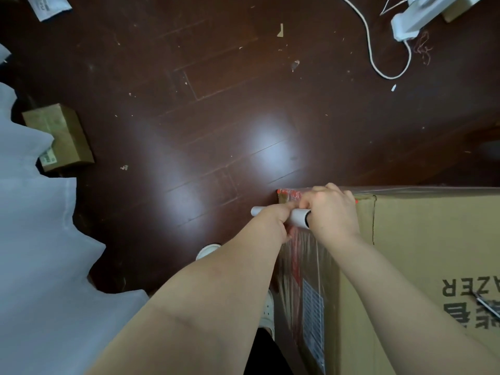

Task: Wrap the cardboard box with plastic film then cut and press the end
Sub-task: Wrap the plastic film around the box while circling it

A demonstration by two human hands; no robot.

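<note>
Cardboard box, large and brown with black print on its top face, stands on the dark wooden floor and fills the lower right of the view. The near left corner of its top lies right under the person's hands. Clear plastic film runs from that corner down the box's left side, covering a red mark and a white label there. More film shows as a glossy band along the box's far top edge.

Both hands hold the film roll by its white tube, which lies level across the corner. The left hand grips the tube near its left end, fingers curled round it, so that a short stub sticks out to the left. The right hand grips the open right end, knuckles up and fingers clamped over the tube. The two hands sit close together, almost touching.

A thin metal tool lies on the box top near the right edge; what it is cannot be told. A white shoe shows on the floor just left of the left forearm. Farther left lie a small brown carton and a pale sheet with a wavy edge. At the upper right are a white power strip and its looping cable, with scraps scattered over the boards.
</note>
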